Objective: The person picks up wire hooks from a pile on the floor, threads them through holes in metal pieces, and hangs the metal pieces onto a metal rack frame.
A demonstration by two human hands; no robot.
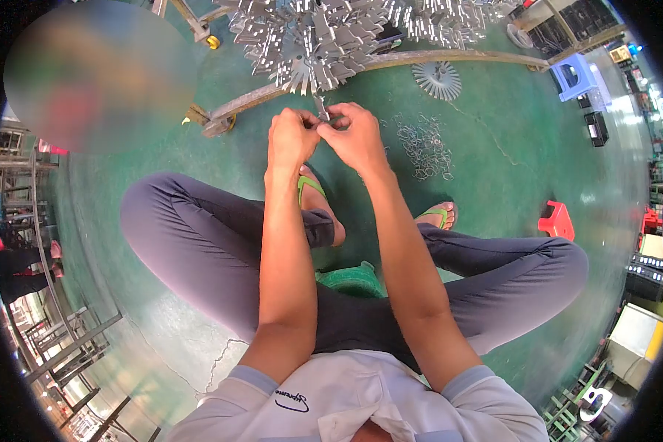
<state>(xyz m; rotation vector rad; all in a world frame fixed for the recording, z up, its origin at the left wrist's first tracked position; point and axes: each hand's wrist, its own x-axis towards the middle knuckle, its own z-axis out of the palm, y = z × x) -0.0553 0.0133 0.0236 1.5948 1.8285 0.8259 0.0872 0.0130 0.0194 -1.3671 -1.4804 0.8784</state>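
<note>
My left hand and my right hand meet in front of me, fingertips nearly touching. Both are closed in a pinch at a small flat shiny metal piece, whose upper end shows between them. Its lower part and the exact grip are hidden by my fingers. Just beyond my hands hangs a dense cluster of shiny flat metal pieces, fanned out in tiers. On the green floor to the right of my hands lies a loose pile of thin metal wire loops.
A frame bar runs beneath the hanging clusters. A round fan of metal pieces is beyond the wire pile. Right are a blue stool and a red stool. A green stool shows between my legs.
</note>
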